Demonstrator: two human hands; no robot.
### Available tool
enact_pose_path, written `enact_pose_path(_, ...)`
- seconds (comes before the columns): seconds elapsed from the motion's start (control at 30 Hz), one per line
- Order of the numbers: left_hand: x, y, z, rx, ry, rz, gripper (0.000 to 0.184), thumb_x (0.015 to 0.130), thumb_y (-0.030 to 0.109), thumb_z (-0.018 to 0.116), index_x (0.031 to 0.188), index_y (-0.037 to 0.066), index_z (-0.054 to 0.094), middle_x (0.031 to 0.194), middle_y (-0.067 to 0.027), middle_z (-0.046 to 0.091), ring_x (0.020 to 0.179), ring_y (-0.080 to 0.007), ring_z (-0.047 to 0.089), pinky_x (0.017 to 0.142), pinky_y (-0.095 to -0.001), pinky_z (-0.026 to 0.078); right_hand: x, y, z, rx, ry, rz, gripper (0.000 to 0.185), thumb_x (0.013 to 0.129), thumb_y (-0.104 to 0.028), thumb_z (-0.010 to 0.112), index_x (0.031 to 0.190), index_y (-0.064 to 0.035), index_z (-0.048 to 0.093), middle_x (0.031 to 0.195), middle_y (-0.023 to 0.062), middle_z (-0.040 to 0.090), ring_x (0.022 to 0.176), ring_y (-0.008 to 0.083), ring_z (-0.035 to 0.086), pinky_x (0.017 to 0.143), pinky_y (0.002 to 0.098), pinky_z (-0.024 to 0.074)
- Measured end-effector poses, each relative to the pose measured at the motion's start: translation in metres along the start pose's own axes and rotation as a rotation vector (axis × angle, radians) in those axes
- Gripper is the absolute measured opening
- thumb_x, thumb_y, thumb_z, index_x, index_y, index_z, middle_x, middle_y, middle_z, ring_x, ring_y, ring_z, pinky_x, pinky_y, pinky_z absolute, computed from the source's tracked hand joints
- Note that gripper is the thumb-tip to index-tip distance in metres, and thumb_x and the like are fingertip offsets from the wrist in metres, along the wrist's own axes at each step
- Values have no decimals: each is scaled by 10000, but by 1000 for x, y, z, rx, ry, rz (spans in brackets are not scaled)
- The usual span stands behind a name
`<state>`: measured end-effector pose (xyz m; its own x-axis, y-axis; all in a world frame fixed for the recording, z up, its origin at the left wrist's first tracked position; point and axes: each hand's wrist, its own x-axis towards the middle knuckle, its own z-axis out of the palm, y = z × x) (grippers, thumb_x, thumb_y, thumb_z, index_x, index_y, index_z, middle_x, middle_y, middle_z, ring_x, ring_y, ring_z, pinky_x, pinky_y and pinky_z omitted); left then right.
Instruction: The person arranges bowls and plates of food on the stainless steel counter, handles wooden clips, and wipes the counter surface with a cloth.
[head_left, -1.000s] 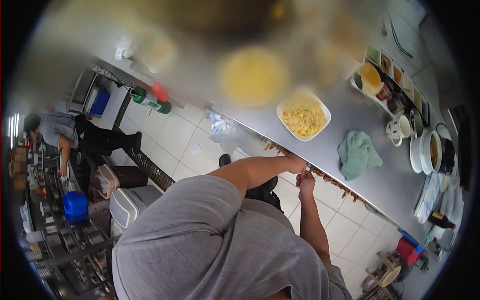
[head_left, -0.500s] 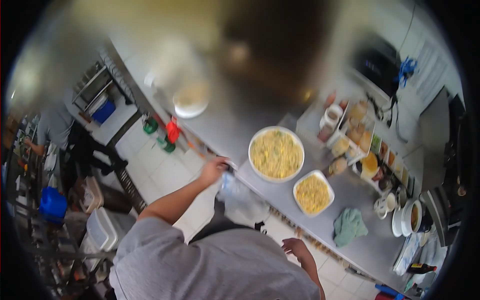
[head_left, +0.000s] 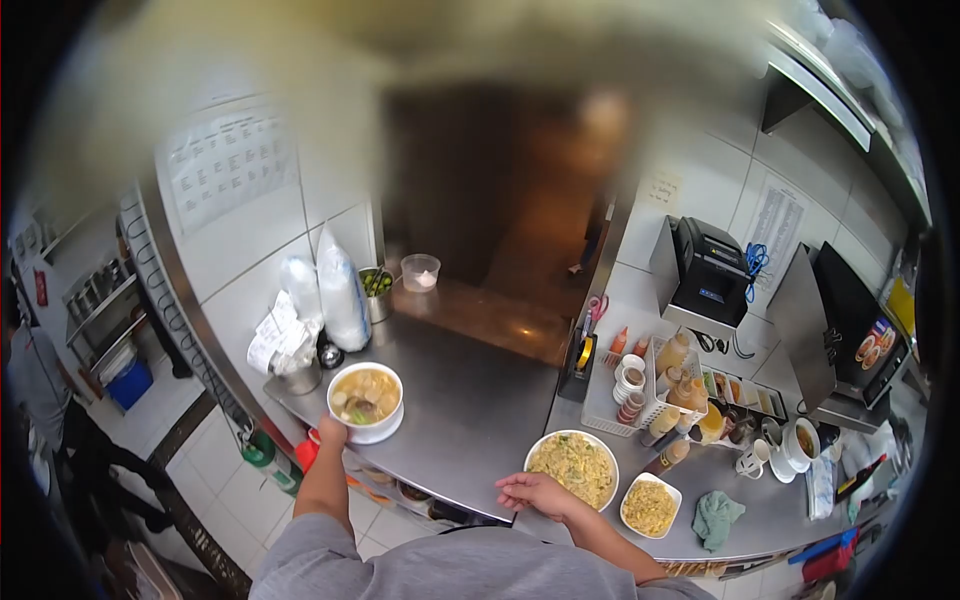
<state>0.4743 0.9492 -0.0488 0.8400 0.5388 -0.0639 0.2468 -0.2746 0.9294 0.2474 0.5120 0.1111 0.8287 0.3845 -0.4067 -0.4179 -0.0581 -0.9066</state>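
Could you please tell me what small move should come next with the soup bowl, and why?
Probably bring the right hand over to steady the soup bowl from its other side: only the left hand is at it, the soup looks close to the rim, and the right hand seems empty.

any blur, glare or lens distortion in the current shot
Head view: the top is smeared and out of focus, including the dark opening; head view: a small warm glare spot on the ledge; head view: corners black, counter edge bowed at right, but right hand and soup bowl fairly clear
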Motion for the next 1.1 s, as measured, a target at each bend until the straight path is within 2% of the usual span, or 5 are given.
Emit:
enact_pose_path(0.17,17,-27,-4,426,318,234,350,791,89,560,1124,-15,582,987,-223,651,915,-336,633,818,-394,485,58,-16,10,-55,52,66,282,939,-170,523,1172,-18,567,942,53,645,818,100,586,716,226,478)
enact_pose_path(0.23,24,-34,-10,364,35,236,336,785,76,587,1107,-20,596,915,-194,667,862,-332,642,778,-378,500,89,-19,9,-87,25,104,296,938,-191,526,1177,-22,564,943,54,646,819,101,587,709,233,482)
enact_pose_path(0.4,32,-29,-11,-29,-288,9,406,795,-1,611,1198,0,557,637,-70,598,378,-137,534,315,-267,408,192,-10,20,-109,20,99,378,919,-216,545,1244,-29,497,852,36,622,692,109,588,557,235,483)
enact_pose_path(0.67,9,-4,6,-104,-469,23,391,807,-16,589,1196,1,562,651,-64,617,399,-124,544,340,-257,423,262,-25,34,-193,381,92,582,940,-302,510,1403,-20,297,1053,121,598,649,143,591,555,270,516)
enact_pose_path(1.1,-57,17,85,-185,-613,26,463,825,-39,569,1277,-27,472,711,-77,588,438,-160,576,357,-268,475,229,6,-4,31,534,15,370,974,-204,402,1255,29,461,961,139,621,662,178,642,579,277,554)
